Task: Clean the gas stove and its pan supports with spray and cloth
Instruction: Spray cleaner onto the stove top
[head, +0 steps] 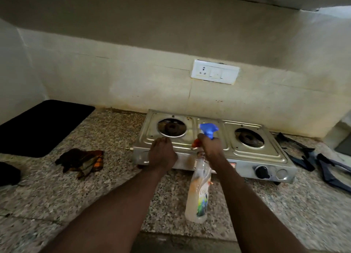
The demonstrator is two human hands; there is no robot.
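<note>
A steel two-burner gas stove (269, 152) stands on the granite counter with both burners bare. Its dark pan supports (307, 155) lie on the counter to its right. My right hand (210, 146) grips the neck of a clear spray bottle (199, 192) with a blue trigger head (209, 129), held above the stove's middle front. My left hand (161, 154) rests on the stove's front left edge, fingers curled, near the left burner (171, 127). A crumpled brown and orange cloth (81, 161) lies on the counter left of the stove.
A black mat (41, 127) covers the counter's far left. A dark object (7, 174) sits at the left edge. A white socket plate (214, 74) is on the wall behind the stove. A pale appliance (340, 136) stands at the far right.
</note>
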